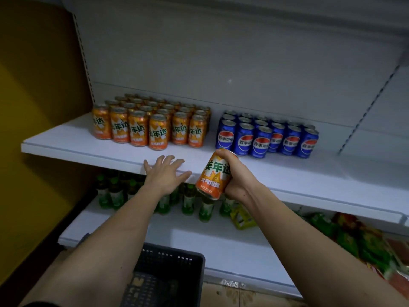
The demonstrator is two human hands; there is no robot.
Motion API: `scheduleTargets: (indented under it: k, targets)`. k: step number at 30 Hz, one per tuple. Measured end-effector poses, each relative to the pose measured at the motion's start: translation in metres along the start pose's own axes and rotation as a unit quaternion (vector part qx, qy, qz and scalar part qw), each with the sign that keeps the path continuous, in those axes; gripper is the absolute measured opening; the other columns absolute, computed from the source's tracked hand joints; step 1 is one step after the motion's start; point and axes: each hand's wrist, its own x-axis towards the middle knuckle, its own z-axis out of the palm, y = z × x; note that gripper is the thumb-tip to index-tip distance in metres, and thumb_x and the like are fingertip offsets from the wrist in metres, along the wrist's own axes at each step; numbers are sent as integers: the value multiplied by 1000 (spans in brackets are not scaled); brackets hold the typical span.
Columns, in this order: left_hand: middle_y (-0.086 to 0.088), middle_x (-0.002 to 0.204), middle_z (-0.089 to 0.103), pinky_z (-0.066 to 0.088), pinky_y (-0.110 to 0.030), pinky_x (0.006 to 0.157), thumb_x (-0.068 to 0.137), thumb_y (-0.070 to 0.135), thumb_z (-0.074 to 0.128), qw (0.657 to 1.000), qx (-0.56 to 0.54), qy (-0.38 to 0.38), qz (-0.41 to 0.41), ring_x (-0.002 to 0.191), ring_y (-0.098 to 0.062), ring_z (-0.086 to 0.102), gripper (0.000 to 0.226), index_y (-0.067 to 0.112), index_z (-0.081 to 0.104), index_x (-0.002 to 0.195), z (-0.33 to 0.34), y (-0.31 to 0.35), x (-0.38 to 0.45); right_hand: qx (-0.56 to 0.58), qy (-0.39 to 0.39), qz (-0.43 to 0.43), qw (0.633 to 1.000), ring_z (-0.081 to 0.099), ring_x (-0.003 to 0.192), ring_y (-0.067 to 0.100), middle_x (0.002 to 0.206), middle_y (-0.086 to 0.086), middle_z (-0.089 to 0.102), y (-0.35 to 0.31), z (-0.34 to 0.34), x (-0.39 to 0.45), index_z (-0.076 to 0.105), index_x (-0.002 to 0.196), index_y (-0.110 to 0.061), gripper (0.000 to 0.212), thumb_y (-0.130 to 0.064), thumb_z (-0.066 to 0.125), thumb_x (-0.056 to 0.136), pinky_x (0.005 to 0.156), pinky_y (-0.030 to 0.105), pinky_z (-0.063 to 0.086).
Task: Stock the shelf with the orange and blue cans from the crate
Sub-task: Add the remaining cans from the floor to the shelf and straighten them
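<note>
The crate (168, 273) sits low by my legs, its contents too dark to read. My right hand (238, 180) grips an orange can (213, 173) before the shelf (287, 173); my left hand (164, 171) rests flat, fingers spread, on its edge. Behind, orange rows (150, 125) and blue rows (267, 136) already stand, so stocking looks well along.

A shop aisle, white metal shelving (110, 151), ranked soda cans (152, 125), bottled drinks (188, 202) and snack packets (354, 235) below

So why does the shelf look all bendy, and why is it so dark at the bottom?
Head view: the wide lens curves the white shelf edge; light falls on the orange cans and blue cans, while the crate below sits in shadow; the held can reads sharply.
</note>
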Motion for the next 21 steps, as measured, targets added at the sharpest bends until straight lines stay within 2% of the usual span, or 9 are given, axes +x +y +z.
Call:
scheduleTargets:
  k: [4, 6, 10, 13, 17, 19, 21]
  targets:
    - [7, 164, 8, -9, -70, 110, 76, 89, 20, 998, 36, -58, 7, 151, -25, -2, 85, 50, 14, 151, 5, -8, 10, -6, 9, -50, 999, 68, 100, 29, 113, 15, 67, -12, 16, 21, 52, 125, -14, 56, -27, 80, 79, 83, 48, 57]
    - [6, 165, 3, -12, -71, 107, 73, 93, 18, 997, 60, -44, 16, 150, -28, -6, 89, 52, 5, 151, 16, -11, 9, -15, 14, -80, 997, 66, 103, 28, 117, 12, 64, -16, 23, 33, 46, 128, -16, 61, -26, 81, 78, 88, 50, 55]
    - [6, 164, 6, -10, -71, 109, 78, 88, 17, 997, 69, -5, 24, 150, -30, -4, 81, 52, 8, 150, 26, -15, 10, -72, 34, -145, 986, 63, 104, 19, 121, 6, 62, -21, 43, 59, 45, 129, -20, 63, -27, 81, 78, 85, 41, 53]
    - [7, 164, 6, -10, -70, 109, 85, 81, 19, 998, 62, -11, 20, 150, -28, -5, 73, 51, 9, 150, 24, -16, 11, -157, 43, -191, 968, 61, 108, 18, 120, 0, 62, -23, 60, 82, 49, 125, -25, 59, -30, 83, 76, 92, 41, 53]
    - [7, 164, 6, -12, -70, 109, 87, 79, 21, 998, 58, -5, 16, 150, -29, -6, 70, 51, 9, 150, 27, -14, 12, -250, 23, -239, 938, 62, 102, 11, 109, -9, 65, -24, 78, 107, 58, 125, -22, 55, -27, 84, 76, 89, 35, 55]
    - [6, 164, 6, -13, -69, 109, 87, 79, 20, 998, 56, -2, 16, 150, -30, -5, 70, 51, 9, 151, 28, -15, 12, -269, 32, -253, 929, 62, 105, 11, 115, -7, 65, -22, 88, 120, 56, 129, -20, 63, -28, 86, 73, 90, 34, 54]
    - [5, 164, 6, -12, -69, 109, 87, 79, 19, 999, 49, 5, 21, 150, -30, -5, 71, 51, 8, 151, 29, -15, 13, -277, 49, -256, 925, 60, 113, 16, 127, -2, 61, -20, 98, 133, 51, 134, -19, 75, -33, 87, 69, 95, 38, 53]
